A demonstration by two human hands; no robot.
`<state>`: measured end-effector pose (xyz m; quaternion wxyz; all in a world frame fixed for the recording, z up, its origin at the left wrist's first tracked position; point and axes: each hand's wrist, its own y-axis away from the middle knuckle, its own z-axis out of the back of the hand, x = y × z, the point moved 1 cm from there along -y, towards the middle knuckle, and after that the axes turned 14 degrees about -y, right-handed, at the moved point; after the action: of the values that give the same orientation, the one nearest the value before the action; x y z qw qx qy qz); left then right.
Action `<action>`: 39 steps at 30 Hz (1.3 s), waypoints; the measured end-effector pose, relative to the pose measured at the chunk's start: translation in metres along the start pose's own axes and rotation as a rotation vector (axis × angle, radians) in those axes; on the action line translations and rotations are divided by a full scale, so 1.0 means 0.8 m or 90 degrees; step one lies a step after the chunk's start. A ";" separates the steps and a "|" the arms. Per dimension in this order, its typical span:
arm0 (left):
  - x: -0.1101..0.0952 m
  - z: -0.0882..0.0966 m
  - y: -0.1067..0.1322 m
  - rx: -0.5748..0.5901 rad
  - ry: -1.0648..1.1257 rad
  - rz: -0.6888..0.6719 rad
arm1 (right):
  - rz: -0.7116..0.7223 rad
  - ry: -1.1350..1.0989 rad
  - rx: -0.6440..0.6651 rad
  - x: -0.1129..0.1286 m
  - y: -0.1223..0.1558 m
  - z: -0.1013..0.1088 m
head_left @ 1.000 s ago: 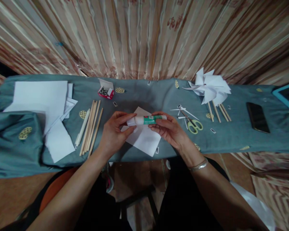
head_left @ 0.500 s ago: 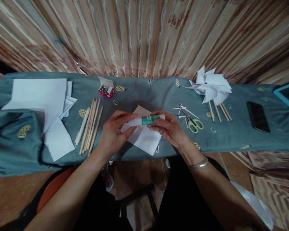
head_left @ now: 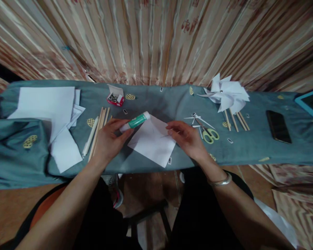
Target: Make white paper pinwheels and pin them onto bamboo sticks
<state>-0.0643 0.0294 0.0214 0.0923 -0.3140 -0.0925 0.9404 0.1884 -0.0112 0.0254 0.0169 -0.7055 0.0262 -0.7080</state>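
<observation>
My left hand (head_left: 111, 137) is closed around a white and green glue stick (head_left: 137, 121), which it holds tilted over the left side of a square sheet of white paper (head_left: 152, 146). Fine lines, like cuts or creases, run in from the sheet's corners. At the sheet's right edge, the thumb and fingers of my right hand (head_left: 186, 139) pinch the paper near a corner. A pair of scissors with light green handles (head_left: 210, 135) lies just right of that hand, among thin white paper scraps (head_left: 198, 119).
Wooden sticks (head_left: 101, 119) and a white pen (head_left: 90, 137) lie left of my left hand, with stacked white paper (head_left: 47, 104) farther left. An open red box of small metal pins (head_left: 115, 99) stands behind. Rightward are paper pinwheels (head_left: 228, 93) and a phone (head_left: 278, 126).
My right hand has let go of the glue stick and moved to the paper's right edge. My left hand has moved left with the glue stick, now tilted upward at its right end.
</observation>
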 end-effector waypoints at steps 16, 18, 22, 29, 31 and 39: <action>-0.038 -0.027 0.067 0.152 -0.130 -0.451 | 0.162 0.420 0.300 0.000 0.061 0.008; -0.040 -0.034 0.068 0.135 -0.133 -0.463 | 0.150 0.428 0.309 0.001 0.059 0.009; -0.041 -0.036 0.066 0.063 -0.138 -0.506 | 0.132 0.427 0.320 0.003 0.059 0.012; -0.042 -0.034 0.062 0.061 -0.067 -0.463 | 0.124 0.329 0.236 0.000 0.056 0.003; -0.042 -0.035 0.059 0.083 -0.050 -0.437 | 0.126 0.277 0.186 -0.003 0.053 -0.005; -0.045 -0.032 0.054 0.126 -0.010 -0.347 | 0.061 0.274 0.111 -0.007 0.039 -0.027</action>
<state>-0.0255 -0.0175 0.0123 0.3713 -0.2598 -0.0823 0.8876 0.1668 -0.0419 0.0181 0.1055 -0.5324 0.0013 -0.8399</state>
